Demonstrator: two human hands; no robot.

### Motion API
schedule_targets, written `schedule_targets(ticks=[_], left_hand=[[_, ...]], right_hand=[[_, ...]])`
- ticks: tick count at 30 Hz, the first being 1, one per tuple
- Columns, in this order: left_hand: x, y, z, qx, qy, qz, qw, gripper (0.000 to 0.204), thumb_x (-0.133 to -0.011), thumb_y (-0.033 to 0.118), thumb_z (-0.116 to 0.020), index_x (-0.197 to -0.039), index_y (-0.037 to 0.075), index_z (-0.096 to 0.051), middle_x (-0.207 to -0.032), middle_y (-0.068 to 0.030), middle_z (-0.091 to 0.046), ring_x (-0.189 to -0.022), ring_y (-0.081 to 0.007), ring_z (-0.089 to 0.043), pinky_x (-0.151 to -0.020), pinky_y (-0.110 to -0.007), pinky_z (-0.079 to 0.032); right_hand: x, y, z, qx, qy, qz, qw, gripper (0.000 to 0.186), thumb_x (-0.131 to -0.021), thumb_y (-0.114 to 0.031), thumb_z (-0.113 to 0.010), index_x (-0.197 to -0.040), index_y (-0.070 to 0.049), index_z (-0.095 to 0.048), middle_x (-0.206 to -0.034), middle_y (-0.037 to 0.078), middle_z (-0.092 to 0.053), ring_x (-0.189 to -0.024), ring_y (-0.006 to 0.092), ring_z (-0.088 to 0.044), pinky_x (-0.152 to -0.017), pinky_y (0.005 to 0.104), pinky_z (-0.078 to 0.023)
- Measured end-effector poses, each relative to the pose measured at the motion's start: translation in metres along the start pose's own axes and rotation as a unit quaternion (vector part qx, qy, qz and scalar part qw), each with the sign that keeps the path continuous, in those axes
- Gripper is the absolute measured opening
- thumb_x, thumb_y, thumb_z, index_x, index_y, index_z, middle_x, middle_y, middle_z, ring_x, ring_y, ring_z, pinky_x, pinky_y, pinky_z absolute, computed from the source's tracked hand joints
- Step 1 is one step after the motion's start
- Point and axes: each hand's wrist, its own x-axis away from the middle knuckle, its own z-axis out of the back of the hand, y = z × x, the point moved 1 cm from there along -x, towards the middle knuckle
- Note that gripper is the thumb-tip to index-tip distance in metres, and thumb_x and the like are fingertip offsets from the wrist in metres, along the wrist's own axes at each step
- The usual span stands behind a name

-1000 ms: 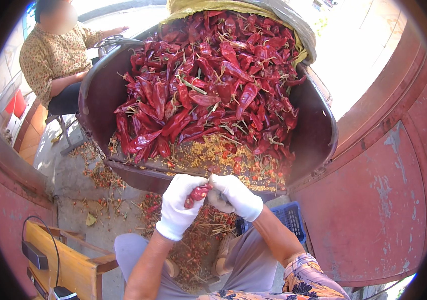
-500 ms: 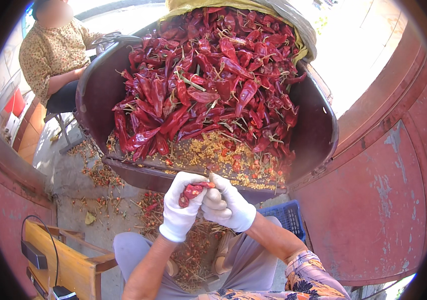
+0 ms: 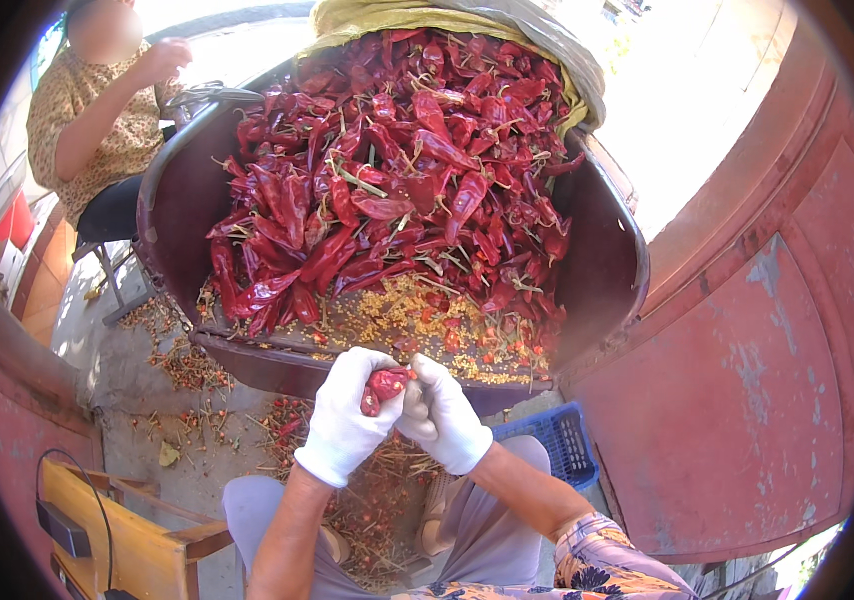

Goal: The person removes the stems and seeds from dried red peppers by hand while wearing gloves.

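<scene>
left hand (image 3: 347, 412) clamped on half-hidden red pepper (image 3: 385, 385), right hand (image 3: 445, 415) alongside, grip unclear

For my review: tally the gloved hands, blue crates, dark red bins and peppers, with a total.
White-gloved hands: 2 (left hand, right hand)
Blue crate: 1
Dark red bin: 1
Total: 4
Red peppers: overlapping too much to count, left out

The sole view comes from the left of two wide fisheye cameras on the person's head, upright and unmirrored. It looks steeply down and forward into the cart (image 3: 602, 275), from above its near side. The left hand (image 3: 347, 410) and right hand (image 3: 445, 415), at the cart's near edge, lie close below the lens. Right of the cart, the panel (image 3: 717, 400) bends toward the dark rim.
</scene>
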Motion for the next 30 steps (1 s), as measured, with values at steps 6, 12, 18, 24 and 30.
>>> schedule_targets(ticks=[6, 12, 18, 24, 30], left_hand=[[0.001, 0.012, 0.008, 0.217, -0.141, 0.184, 0.948, 0.026, -0.079, 0.009, -0.071, -0.098, 0.004, -0.054, -0.087, 0.0006, -0.057, -0.083, -0.0057, -0.050, -0.076, -0.025, -0.046], [0.005, 0.015, 0.016, 0.112, -0.241, 0.143, 0.953, 0.026, -0.074, 0.007, -0.072, -0.094, 0.004, -0.056, -0.081, -0.0037, -0.059, -0.079, -0.0085, -0.054, -0.074, -0.027, -0.048], [0.013, 0.023, 0.013, 0.128, -0.277, 0.070, 0.950, 0.024, -0.071, 0.008, -0.073, -0.089, 0.003, -0.058, -0.078, -0.0084, -0.060, -0.072, -0.0157, -0.058, -0.070, -0.030, -0.049], [0.004, 0.008, 0.033, 0.040, -0.123, 0.071, 0.989, 0.022, -0.073, 0.012, -0.075, -0.086, 0.004, -0.059, -0.074, -0.0095, -0.061, -0.067, -0.0174, -0.060, -0.066, -0.030, -0.049], [0.009, 0.012, 0.015, 0.179, -0.085, 0.177, 0.964, 0.029, -0.076, 0.016, -0.080, -0.083, 0.004, -0.055, -0.071, 0.0000, -0.055, -0.070, -0.0054, -0.047, -0.065, -0.026, -0.045]], right_hand=[[0.020, 0.009, -0.001, -0.145, -0.052, -0.039, 0.987, 0.041, -0.100, -0.041, -0.047, -0.069, -0.014, -0.049, -0.049, -0.004, -0.036, -0.036, 0.0074, -0.031, -0.036, 0.0220, -0.026], [0.042, 0.014, 0.009, 0.119, -0.035, 0.058, 0.991, 0.042, -0.098, -0.027, -0.047, -0.059, -0.012, -0.043, -0.048, -0.003, -0.036, -0.043, 0.0078, -0.032, -0.047, 0.0249, -0.027], [0.064, 0.000, 0.020, 0.087, -0.106, -0.133, 0.982, 0.041, -0.095, -0.026, -0.048, -0.057, -0.011, -0.041, -0.049, -0.004, -0.037, -0.048, 0.0058, -0.031, -0.050, 0.0248, -0.029], [0.086, -0.039, 0.018, 0.609, -0.194, -0.069, 0.766, 0.030, -0.091, -0.032, -0.060, -0.087, -0.003, -0.064, -0.074, 0.005, -0.061, -0.070, 0.0143, -0.056, -0.065, 0.0285, -0.046], [0.048, -0.111, 0.040, 0.740, 0.118, 0.364, 0.554, 0.044, -0.083, -0.032, -0.068, -0.119, -0.007, -0.059, -0.109, 0.013, -0.062, -0.093, 0.0287, -0.066, -0.079, 0.0358, -0.053]])
